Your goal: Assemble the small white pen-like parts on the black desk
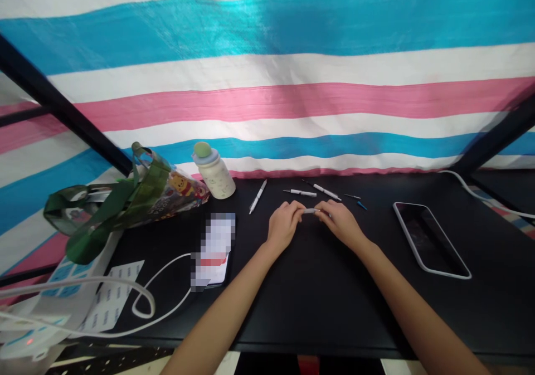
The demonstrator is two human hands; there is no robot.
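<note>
Between my two hands is a short white pen barrel [309, 211], held level just above the black table. The fingertips of my left hand [285, 220] pinch its left end. At its right end, my right hand [339, 222] is closed on the barrel or a part joined to it; the fingers partly hide this. Beyond my hands lie a white pen [258, 196], a second white pen [301, 193] with its thin tip bared, and a third pen [326, 191] pointing up and left. A thin refill piece [352, 196] and a small blue part [361, 205] rest to the right.
A phone [215, 252] with a white cable [167, 302] lies left, a dark-screened phone [432, 241] right. A bottle [214, 174] and a green bag [146, 196] stand at the back left. A power strip [62, 297] sits at the left edge. Striped sheeting [292, 102] hangs behind.
</note>
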